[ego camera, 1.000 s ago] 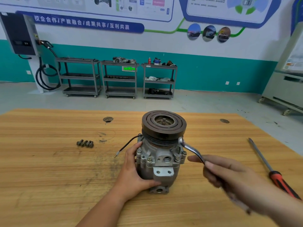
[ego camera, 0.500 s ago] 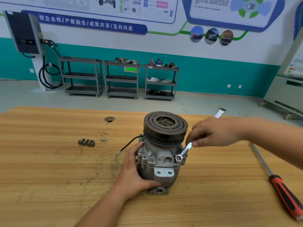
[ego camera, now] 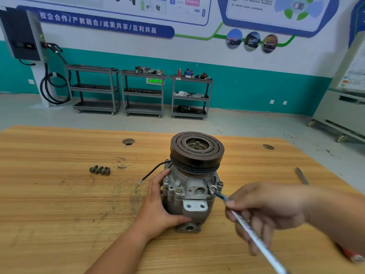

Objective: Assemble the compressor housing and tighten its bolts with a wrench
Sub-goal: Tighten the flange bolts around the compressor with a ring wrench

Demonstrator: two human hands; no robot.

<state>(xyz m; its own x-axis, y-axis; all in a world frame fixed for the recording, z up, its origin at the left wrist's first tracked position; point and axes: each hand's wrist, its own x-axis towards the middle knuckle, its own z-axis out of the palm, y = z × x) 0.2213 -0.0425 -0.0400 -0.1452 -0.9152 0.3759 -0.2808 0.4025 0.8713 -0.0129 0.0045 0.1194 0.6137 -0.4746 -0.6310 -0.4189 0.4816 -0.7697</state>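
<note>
- The left hand is bare and sharp in the view, its thumb and finger outlines clear.
- The left forearm is bare as far as the bottom edge of the view, slim and smooth.
- The right hand is bare and smeared by blur; only one pale nail can be made out.
- The right forearm is bare to the right edge, blurred too.

The right hand is blurred. The wrench is cut off at the near edge. The screwdriver, at the right, is mostly hidden by the forearm; only its ends are seen.
</note>
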